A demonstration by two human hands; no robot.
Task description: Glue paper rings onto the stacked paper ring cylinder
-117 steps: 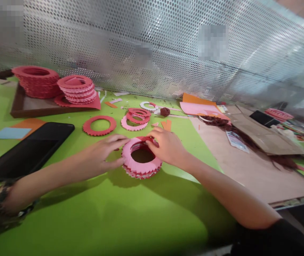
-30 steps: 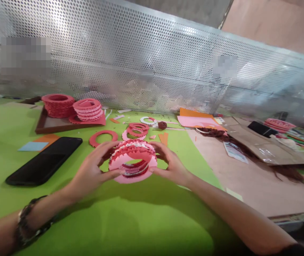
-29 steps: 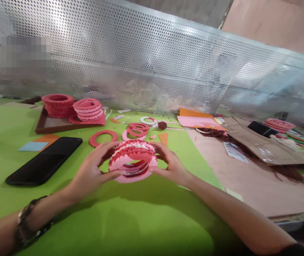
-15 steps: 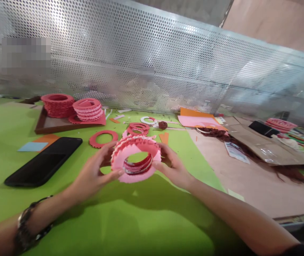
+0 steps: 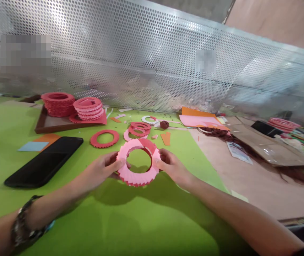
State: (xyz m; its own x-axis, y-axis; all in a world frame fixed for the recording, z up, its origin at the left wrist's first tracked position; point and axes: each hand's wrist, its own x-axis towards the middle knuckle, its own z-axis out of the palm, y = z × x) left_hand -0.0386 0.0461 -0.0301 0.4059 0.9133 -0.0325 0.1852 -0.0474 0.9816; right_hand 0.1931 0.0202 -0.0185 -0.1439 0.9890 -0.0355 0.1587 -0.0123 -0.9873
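From the head view: holds a ring of stacked pink and red paper (image 5: 138, 176) between both hands, above the green table (image 5: 141, 227) and well in from the far edge, along which runs the metal screen (image 5: 130, 46). Pinches the left rim with the left hand (image 5: 102, 169), with the thumb on the front face and the other fingers tucked behind. Pinches the opposite rim likewise with the right hand (image 5: 172, 165), with the thumb close to the hole and the fingers curled round the back. Tilts the pink face, red at its upper right, toward the camera. Seems lifted clear of the tabletop, to judge by the shadow (image 5: 114, 195) below.

To do this well, by judgement: press lightly and equally from both sides, so as not to crush the toothed edge. Best to sight through the hole and square the inner rims all round. Better to rest thumbs on flat paper than on teeth, and never to squeeze into an oval.

As for writing: can make out no brand on the black phone (image 5: 45, 161), lying toward the left edge. Appears to be print on the small packet (image 5: 239, 152), toward the brown sheet's (image 5: 248, 192) far edge, but too blurred to read. Can read nothing on the cardboard (image 5: 266, 142) beside it, nor on the brown tray (image 5: 53, 128) toward the far left corner.
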